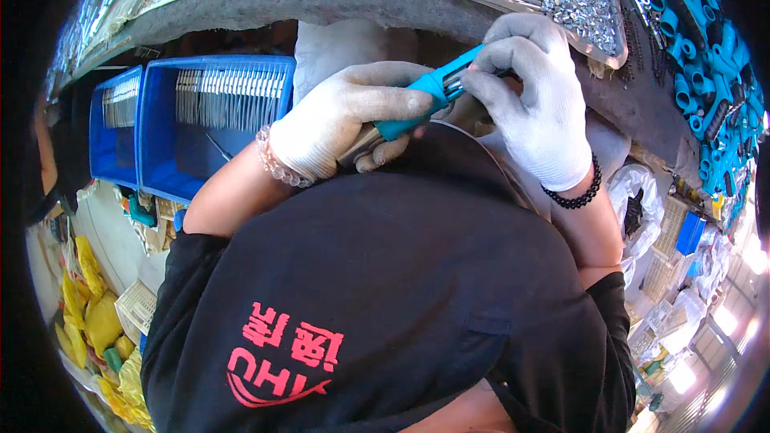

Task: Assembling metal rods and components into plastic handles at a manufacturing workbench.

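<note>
My left hand [337, 112], in a white knitted glove with grey fingertips, is wrapped round a teal-handled tool [413, 108] held in front of my chest. The tool slants up to the right, with a bare metal part [362, 144] at its lower end and a slot showing dark metal near its upper end. My right hand [533, 96], gloved the same way, has its fingers bent in a pinch against that slotted end. Whatever small piece those fingers grip is hidden. A metal tray [613, 40] of shiny pins and small metal parts lies just beyond the right hand.
Blue bins [218, 62] with rows of thin metal pieces stand at the left. The dark bench edge [337, 4] runs across ahead. Many teal plastic handles [706, 72] are heaped at the far right. Yellow bags [100, 321] lie at lower left, a clear plastic bag [642, 208] at right.
</note>
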Available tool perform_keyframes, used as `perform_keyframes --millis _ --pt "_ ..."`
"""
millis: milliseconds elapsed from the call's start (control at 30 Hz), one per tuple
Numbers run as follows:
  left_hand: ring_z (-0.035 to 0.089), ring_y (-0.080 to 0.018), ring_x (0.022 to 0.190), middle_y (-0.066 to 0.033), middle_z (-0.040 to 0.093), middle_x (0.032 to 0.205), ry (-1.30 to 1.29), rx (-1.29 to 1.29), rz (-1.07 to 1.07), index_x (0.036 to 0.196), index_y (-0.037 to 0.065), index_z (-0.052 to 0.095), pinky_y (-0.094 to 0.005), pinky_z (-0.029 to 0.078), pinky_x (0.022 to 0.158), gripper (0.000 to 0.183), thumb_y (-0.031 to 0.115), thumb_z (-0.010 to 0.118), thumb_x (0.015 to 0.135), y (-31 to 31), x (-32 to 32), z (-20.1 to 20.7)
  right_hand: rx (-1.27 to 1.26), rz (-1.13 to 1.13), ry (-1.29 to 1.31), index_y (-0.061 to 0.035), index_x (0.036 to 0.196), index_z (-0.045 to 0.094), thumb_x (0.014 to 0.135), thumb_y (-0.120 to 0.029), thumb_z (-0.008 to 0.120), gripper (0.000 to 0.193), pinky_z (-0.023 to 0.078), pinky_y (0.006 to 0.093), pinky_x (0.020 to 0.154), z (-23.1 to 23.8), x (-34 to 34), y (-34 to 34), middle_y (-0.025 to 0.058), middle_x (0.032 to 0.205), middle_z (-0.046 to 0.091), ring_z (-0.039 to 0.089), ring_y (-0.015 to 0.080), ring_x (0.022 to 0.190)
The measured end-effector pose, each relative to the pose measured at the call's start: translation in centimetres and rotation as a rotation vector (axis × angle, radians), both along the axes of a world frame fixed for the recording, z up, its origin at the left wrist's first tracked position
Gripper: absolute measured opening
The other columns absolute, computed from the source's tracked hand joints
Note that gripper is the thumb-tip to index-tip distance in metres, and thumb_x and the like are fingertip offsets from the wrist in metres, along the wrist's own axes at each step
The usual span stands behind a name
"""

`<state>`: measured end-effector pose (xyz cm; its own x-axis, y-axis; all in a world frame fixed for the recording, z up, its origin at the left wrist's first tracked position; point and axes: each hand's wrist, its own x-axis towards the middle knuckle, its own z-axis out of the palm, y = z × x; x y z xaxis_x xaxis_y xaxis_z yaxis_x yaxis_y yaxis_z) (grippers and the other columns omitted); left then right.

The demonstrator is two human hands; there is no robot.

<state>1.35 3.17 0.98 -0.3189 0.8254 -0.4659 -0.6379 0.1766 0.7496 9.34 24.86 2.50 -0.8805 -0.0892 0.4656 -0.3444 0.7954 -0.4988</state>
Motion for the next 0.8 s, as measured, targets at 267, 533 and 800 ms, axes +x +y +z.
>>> perform_keyframes --millis 267,533,800 --pt "0.048 -0.0105 0.046 -0.0077 0.058 0.085 0.052 -0.018 -0.036 0.130 -0.002 0.055 -0.0234 0.035 0.039 0.056 0.036 0.066 0.090 0.1 0.1 0.0 0.181 0.016 0.112 -0.0094 0.084 0.064 0.068 -0.008 0.080 0.023 0.046 0.0409 0.085 0.8 0.3 -0.9 0.0063 0.099 0.060 0.056 0.0284 0.096" --pt "0.048 -0.0105 0.046 -0.0083 0.059 0.086 0.104 -0.022 -0.031 0.131 -0.002 0.055 -0.0226 0.035 0.039 0.058 0.036 0.067 0.089 0.0 -0.1 0.9 -0.177 -0.002 -0.021 -0.0046 0.092 0.063 0.085 -0.008 0.066 0.008 0.051 0.0379 0.079 1.1 0.1 0.6 0.0113 0.093 0.065 0.064 0.0306 0.087" --pt "0.048 -0.0103 0.049 -0.0081 0.058 0.086 0.091 -0.007 -0.083 0.134 -0.002 0.053 -0.0227 0.036 0.042 0.065 0.040 0.069 0.087 -0.1 -0.3 1.9 -1.279 -0.269 -0.561 -0.0040 0.119 0.051 0.099 -0.028 0.053 0.031 0.055 0.0294 0.072 0.1 2.9 1.5 0.0097 0.091 0.064 0.067 0.0170 0.082"
